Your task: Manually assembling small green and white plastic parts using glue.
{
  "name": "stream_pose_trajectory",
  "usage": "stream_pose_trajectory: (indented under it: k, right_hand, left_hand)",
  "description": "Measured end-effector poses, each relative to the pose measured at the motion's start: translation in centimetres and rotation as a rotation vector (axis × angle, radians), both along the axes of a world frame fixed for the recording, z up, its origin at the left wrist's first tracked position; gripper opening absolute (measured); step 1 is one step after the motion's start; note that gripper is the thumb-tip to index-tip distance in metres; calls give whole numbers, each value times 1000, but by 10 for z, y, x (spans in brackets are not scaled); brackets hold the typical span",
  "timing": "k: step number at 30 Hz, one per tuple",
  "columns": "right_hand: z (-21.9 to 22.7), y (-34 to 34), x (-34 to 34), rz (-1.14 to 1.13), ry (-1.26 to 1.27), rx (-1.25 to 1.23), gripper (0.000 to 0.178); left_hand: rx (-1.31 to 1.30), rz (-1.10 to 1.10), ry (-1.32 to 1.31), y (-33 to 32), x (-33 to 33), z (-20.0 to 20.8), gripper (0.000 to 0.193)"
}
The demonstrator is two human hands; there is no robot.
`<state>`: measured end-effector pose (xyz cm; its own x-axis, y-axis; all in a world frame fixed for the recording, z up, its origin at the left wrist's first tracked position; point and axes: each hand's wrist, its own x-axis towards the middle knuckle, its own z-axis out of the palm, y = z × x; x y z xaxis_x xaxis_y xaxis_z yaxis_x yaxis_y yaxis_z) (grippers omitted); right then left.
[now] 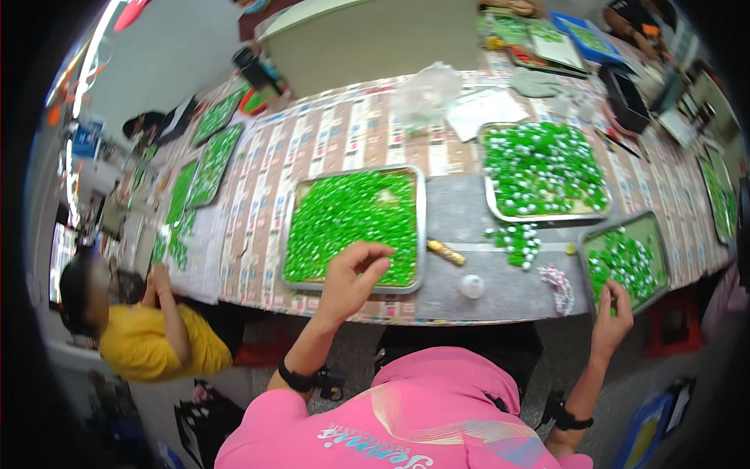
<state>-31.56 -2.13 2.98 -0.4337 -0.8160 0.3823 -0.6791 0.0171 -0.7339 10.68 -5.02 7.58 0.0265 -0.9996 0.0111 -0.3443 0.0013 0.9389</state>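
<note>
My left hand (349,283) is over the near right part of a metal tray (422,227) filled with small green pieces (351,211). Its fingers curl loosely, thumb and forefinger apart, and nothing shows between them. At the right, my right hand (612,322) is at the near left edge of a smaller tray (662,250) holding green and white pieces (625,262). Those fingers are bent together in a pinch; whatever is in them is too small to make out. Between my hands, on a grey mat (461,211), lies a small pile of white-tipped green pieces (522,244).
Another tray (547,220) of green and white pieces stands behind the mat. On the mat are a yellowish tube (446,252), a white round-topped object (472,287) and a pink-and-white bundle (557,289). A plastic bag (428,94) lies farther back. A person in yellow (168,336) works at left.
</note>
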Motion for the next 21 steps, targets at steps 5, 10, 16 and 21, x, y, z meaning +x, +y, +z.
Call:
stream_pose_trajectory:
  k: [5,10,16,21]
  right_hand:
    - [5,15,75,295,-161,161,11]
    - [10,10,124,548,-148,216,17]
    - [12,1,139,581,-136,189,15]
    - [9,-6,134,591,-167,206,14]
  left_hand:
    - [-186,184,-391,-6,48,-16,16]
    - [-341,130,-563,-24,49,-34,21]
    - [-404,-1,-616,-61,28,-43,28]
    - [-280,-66,-689,-65,38,-51,27]
